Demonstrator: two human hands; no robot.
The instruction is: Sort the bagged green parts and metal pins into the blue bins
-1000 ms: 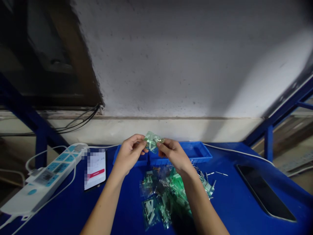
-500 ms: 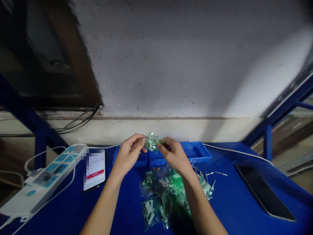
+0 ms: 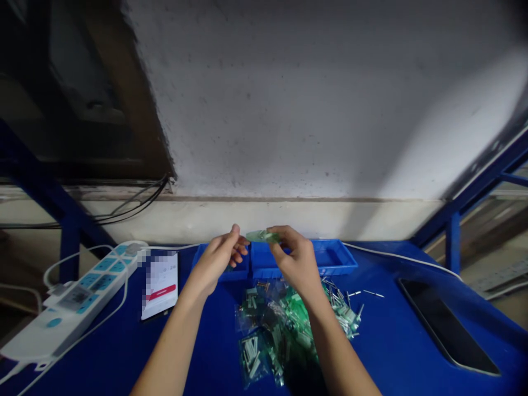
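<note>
Head view. Right hand (image 3: pixel 293 254): thumb and fingers pinching one end of a small, translucent green plastic packet (image 3: pixel 258 236), apparently leaving the other free. Packet: raised near a shallow, rectangular blue plastic tray (image 3: pixel 330 257). Left hand (image 3: pixel 215 259): unclosed, beside packet's free end, perhaps for ready support; contact unclear.

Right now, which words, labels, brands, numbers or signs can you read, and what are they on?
None reads clearly.
Lit phone: screen digits, too blurred and partly pixelated.
Red button on its screen: pale mark, too small.
Small bag: no readable print.
Power strip: nothing legible.
</note>
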